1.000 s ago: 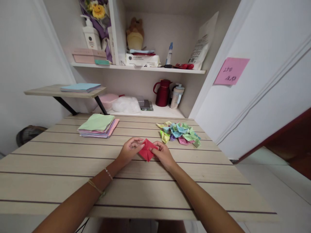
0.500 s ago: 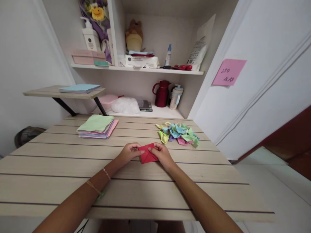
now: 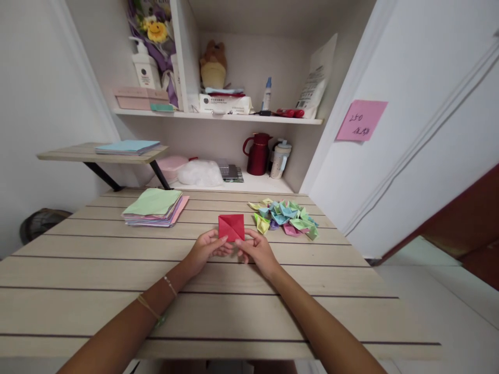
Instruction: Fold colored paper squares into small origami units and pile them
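A small folded sheet of red paper [image 3: 231,227] is held up over the middle of the table, with diagonal creases on its near face. My left hand [image 3: 207,246] pinches its lower left edge, thumb in front and fingers behind. At the lower right edge, my right hand [image 3: 255,247] grips it between thumb and fingers. Right of my hands lies a pile of folded paper shapes [image 3: 286,215] in blue, green, yellow, pink and purple. A stack of coloured paper sheets [image 3: 153,206], green on top, sits to the left.
The slatted wooden table [image 3: 218,306] runs up to a white shelf unit. On its lower level stand a dark red jug [image 3: 258,154] and a pale bottle [image 3: 280,160], beside a white plastic bag [image 3: 200,173]. A small raised wooden shelf [image 3: 74,150] carries blue paper [image 3: 128,146] at left.
The red paper has turned and now stands higher, facing me. Both hands have shifted from its sides to its lower edge. The camera view has tilted slightly.
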A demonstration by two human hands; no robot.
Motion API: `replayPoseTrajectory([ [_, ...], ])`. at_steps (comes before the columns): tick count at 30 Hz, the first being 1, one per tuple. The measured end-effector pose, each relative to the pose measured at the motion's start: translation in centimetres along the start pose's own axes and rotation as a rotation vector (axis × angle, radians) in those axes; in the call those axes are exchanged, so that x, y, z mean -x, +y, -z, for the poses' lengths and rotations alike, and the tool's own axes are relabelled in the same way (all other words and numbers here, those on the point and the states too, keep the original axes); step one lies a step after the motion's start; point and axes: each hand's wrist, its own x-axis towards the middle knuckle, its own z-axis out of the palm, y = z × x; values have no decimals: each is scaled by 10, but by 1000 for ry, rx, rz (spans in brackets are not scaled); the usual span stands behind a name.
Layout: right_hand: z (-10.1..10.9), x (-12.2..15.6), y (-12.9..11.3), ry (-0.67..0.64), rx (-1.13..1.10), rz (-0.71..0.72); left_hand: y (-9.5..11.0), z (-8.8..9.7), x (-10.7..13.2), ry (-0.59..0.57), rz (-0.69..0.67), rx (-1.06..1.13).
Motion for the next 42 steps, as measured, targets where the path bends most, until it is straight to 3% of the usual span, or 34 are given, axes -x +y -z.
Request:
replayPoseTrajectory([
  [6,0,-3,2,93,-43,-5,-4,-1,0,-86,-14,-163],
  [10,3,-3,1,87,-28,62,-3,5,-2,-51,-68,-195],
  [17,11,-3,8,97,212,150,-3,5,-1,-2,-234,-183],
  [27,11,-2,0,89,306,233,-5,13,-4,121,-331,-323],
  [32,8,-3,2,138,275,184,-2,7,-2,126,-236,-247],
  [38,8,-5,6,125,23,122,-3,1,1,1,-116,-236],
  [42,9,-5,8,90,60,75,-8,1,-1,-39,-55,-257],
])
